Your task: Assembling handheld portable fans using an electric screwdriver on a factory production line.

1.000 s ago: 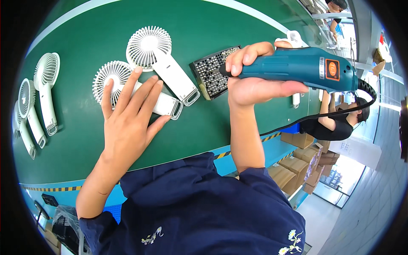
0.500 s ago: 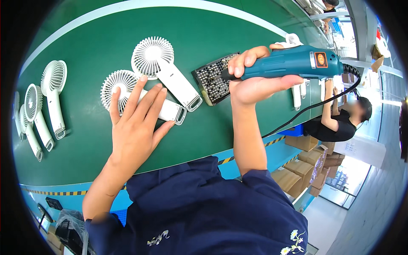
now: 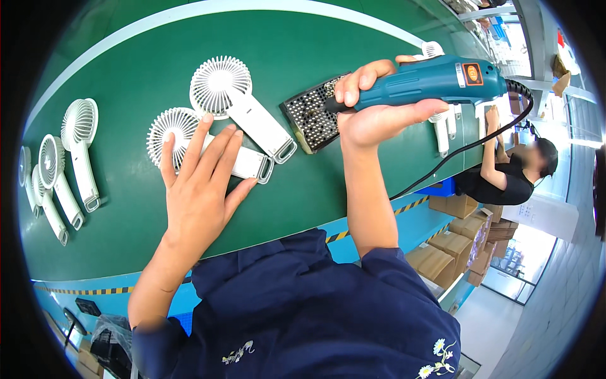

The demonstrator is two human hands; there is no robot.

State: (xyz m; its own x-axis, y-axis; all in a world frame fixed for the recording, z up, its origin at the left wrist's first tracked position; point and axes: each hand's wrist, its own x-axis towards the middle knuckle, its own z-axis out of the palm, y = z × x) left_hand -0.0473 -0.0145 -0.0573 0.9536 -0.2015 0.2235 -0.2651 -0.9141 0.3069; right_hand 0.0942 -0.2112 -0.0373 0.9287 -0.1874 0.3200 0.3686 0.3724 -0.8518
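Note:
My left hand (image 3: 203,174) lies with fingers stretched out over a white handheld fan (image 3: 252,165), covering part of its round grille and handle. Just beyond it, a second white handheld fan (image 3: 260,124) rests with its grille touching or close to the first. My right hand (image 3: 372,107) is wrapped round a teal electric screwdriver (image 3: 416,82), held level, its black nose pointing left. That nose is over a black screw tray (image 3: 310,120) with rows of small metal screws; the fingers hide whether the tip touches any.
Several white handheld fans (image 3: 81,148) lie at the left on the green table (image 3: 139,69). More fans (image 3: 440,134) sit at the right. A black cable (image 3: 464,150) runs from the screwdriver past the table's edge. A co-worker (image 3: 505,174) works at the right, near cardboard boxes (image 3: 453,246).
The view has shifted slightly. The screwdriver's nose now overlaps the screw tray more. My left hand stays on the fan.

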